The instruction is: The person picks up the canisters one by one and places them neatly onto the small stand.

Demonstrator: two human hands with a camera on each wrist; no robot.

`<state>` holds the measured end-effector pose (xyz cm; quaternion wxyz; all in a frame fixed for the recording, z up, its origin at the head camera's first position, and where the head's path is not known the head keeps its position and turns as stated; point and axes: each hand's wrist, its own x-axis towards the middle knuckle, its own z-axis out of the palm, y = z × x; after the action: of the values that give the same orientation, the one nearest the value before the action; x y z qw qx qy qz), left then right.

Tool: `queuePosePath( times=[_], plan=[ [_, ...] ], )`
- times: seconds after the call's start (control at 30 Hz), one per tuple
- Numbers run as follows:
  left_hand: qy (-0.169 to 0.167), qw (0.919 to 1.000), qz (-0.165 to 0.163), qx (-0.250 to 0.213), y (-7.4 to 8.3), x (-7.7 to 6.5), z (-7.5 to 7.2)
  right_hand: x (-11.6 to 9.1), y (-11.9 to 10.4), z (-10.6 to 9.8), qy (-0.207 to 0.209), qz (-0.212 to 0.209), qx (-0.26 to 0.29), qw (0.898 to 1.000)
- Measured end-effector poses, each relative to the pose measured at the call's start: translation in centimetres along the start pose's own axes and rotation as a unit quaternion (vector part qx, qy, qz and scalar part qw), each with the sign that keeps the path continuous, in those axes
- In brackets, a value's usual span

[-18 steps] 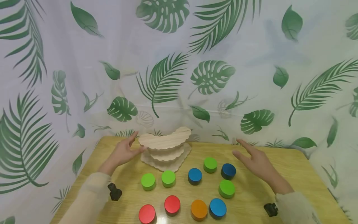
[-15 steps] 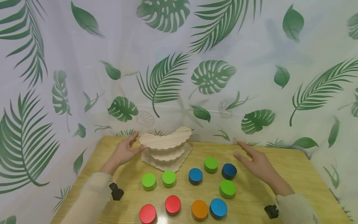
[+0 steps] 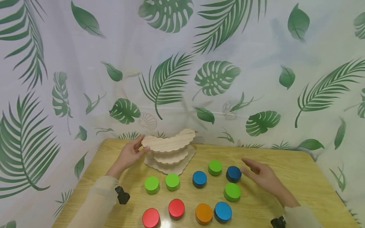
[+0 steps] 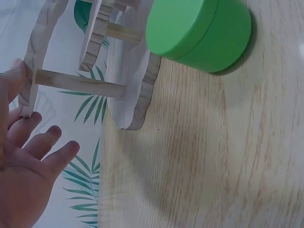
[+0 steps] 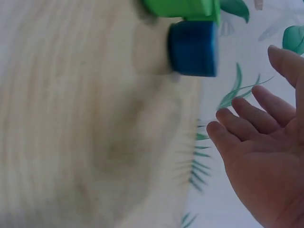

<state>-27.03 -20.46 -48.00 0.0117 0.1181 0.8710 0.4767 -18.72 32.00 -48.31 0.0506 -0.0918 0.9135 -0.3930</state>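
Note:
At the back of the table stands a pale wooden tiered stand point(image 3: 169, 144) with scalloped edges and round pegs between its boards. My left hand point(image 3: 128, 156) pinches the left end of its top board point(image 4: 38, 52), thumb on one side and index finger on the other. The remaining fingers of that hand are spread apart. My right hand point(image 3: 263, 179) hovers with loosely straightened fingers just right of a dark blue round tin point(image 3: 233, 174), holding nothing. In the right wrist view its palm point(image 5: 261, 166) shows, with the blue tin point(image 5: 192, 48) beyond the fingertips.
Green tins point(image 3: 151, 185) with lids, one close to the stand, red tins point(image 3: 176, 209), an orange tin point(image 3: 203, 213) and lighter blue tins point(image 3: 223, 212) are spread over the wooden table point(image 3: 256, 215). A leaf-print curtain point(image 3: 176, 88) hangs behind the table.
My left hand has moved slightly right and closed its thumb and finger onto the top board's end. The right hand has come down and nearer to the dark blue tin.

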Motion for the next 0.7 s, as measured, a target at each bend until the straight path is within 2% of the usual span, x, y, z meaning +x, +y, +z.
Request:
queuePosePath(
  times=[0.37,0.7],
  plan=[
    [-0.003,0.9999,-0.003,-0.01,0.1,-0.1,-0.2,-0.1,3.1,1.6,-0.026,0.004,0.081,0.996],
    [-0.006,0.9999,-0.003,-0.012,0.3,0.0,-0.2,0.5,4.0,2.5,-0.026,0.013,0.065,0.997]
  ],
)
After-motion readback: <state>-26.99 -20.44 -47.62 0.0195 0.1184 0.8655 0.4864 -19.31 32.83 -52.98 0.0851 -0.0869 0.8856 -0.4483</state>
